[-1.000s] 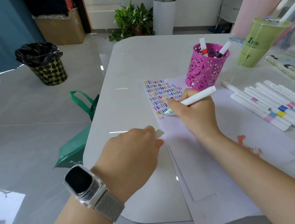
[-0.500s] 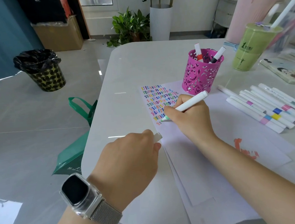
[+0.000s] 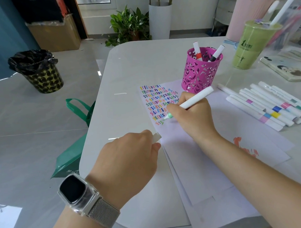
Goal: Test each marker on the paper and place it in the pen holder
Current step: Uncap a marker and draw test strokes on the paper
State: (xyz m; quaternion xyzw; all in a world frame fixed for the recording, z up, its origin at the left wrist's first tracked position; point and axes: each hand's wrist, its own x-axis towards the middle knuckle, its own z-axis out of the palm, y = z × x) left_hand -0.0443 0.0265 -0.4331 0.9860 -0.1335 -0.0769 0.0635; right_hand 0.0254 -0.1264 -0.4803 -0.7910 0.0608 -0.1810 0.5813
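Observation:
My right hand (image 3: 193,117) grips a white marker (image 3: 195,99) with a green tip, and the tip touches the white paper (image 3: 196,156) at the bottom of rows of coloured squiggles (image 3: 158,103). My left hand (image 3: 129,159) holds the marker's white cap (image 3: 156,137) between thumb and fingers at the paper's left edge. A pink perforated pen holder (image 3: 200,72) stands just beyond the paper with two markers in it. Several capped white markers (image 3: 266,105) lie in a row to the right.
A green drink cup with a straw (image 3: 252,45) stands behind the marker row, next to a phone or booklet (image 3: 289,68). The table's rounded left edge (image 3: 94,119) is near my left hand. On the floor are a green bag (image 3: 75,143) and a black bin (image 3: 39,70).
My right hand has drawn the marker tip a little down the paper, adding green squiggles at the bottom row. The left hand keeps the cap still; the camera shifted slightly.

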